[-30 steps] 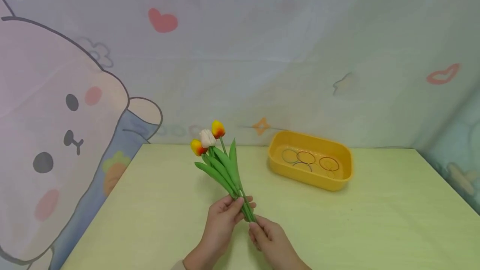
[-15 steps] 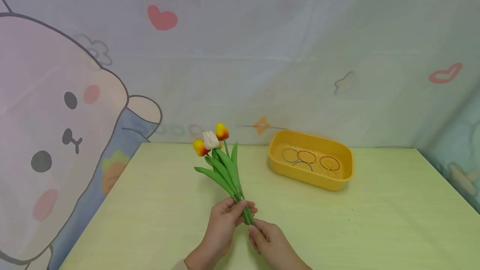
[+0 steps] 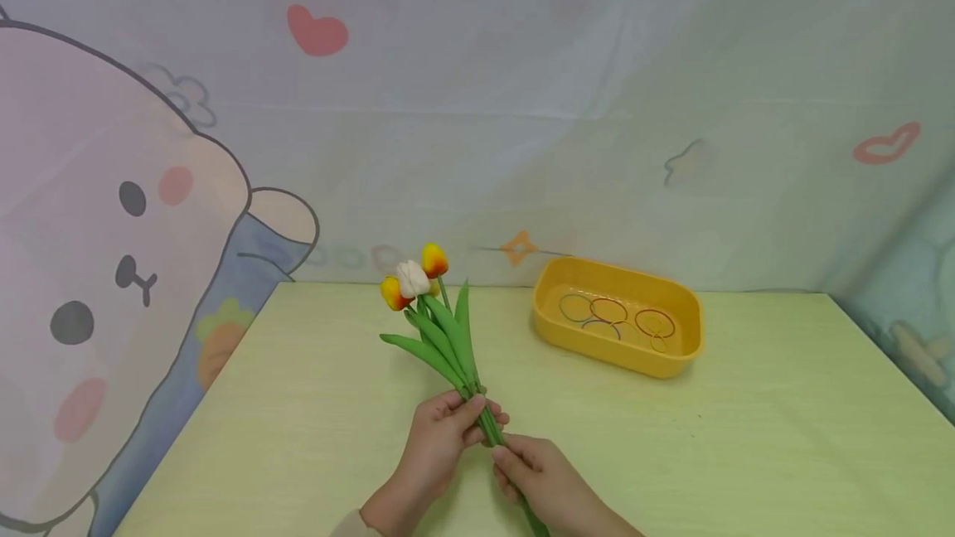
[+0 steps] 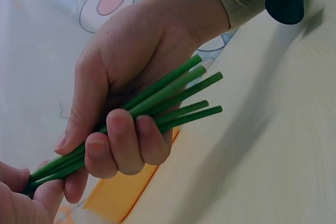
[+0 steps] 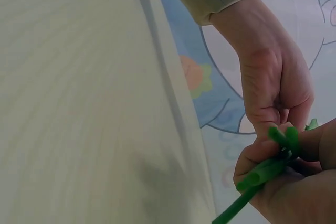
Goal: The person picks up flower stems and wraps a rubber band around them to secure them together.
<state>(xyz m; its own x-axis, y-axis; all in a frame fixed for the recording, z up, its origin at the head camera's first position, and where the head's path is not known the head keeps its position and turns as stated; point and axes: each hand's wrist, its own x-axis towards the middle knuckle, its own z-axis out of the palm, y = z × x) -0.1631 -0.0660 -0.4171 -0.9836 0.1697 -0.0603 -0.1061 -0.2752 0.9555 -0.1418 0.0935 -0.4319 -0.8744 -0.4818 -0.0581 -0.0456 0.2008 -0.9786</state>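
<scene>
A bunch of artificial tulips, with yellow-red and white heads [image 3: 413, 278] and long green leaves [image 3: 455, 334], leans to the upper left above the table. My left hand [image 3: 436, 442] holds it just under the leaves, thumb across the stems. Lower down, my right hand [image 3: 545, 475] grips the green stems [image 4: 170, 93]. In the left wrist view, the right fingers [image 4: 125, 135] curl round them and several cut ends stick out past the palm. The right wrist view shows stem ends [image 5: 262, 171] coming out of my right hand, with my left hand [image 5: 273, 72] beyond.
A yellow plastic basket [image 3: 597, 348] stands at the back of the table, right of the flowers. Several coloured rubber bands [image 3: 608, 311] lie in it. A pale yellow-green tabletop [image 3: 761, 437] reaches back to a printed cloth [image 3: 477, 106].
Both hands keep their hold on the tulips, which shift only slightly. A length of green stem now shows below my right hand, where none was visible before.
</scene>
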